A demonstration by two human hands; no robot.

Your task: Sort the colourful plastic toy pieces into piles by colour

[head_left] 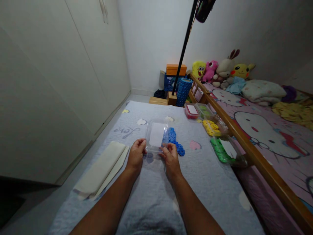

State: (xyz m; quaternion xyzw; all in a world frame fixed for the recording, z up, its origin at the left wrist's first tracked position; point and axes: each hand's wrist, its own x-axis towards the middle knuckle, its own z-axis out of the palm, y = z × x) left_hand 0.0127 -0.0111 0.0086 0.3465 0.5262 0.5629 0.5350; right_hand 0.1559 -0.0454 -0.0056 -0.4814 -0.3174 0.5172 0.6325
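Observation:
A clear plastic container [156,135] with a white paper label on it is held up over the bed cover. My left hand [137,151] pinches its near left corner between thumb and fingers. At the near right corner, my right hand [170,156] grips it the same way. Several blue flower-shaped pieces [180,148] lie on the cover just right of the container, partly seen through its side. Whether the container's lid is closed, I cannot tell.
Along the right edge stand clear containers with red [192,111], yellow [210,128] and green [223,150] pieces, beside a wooden bed rail [230,129]. Folded cream sheets [104,168] lie on the left. A black pole [184,49] rises behind the far edge.

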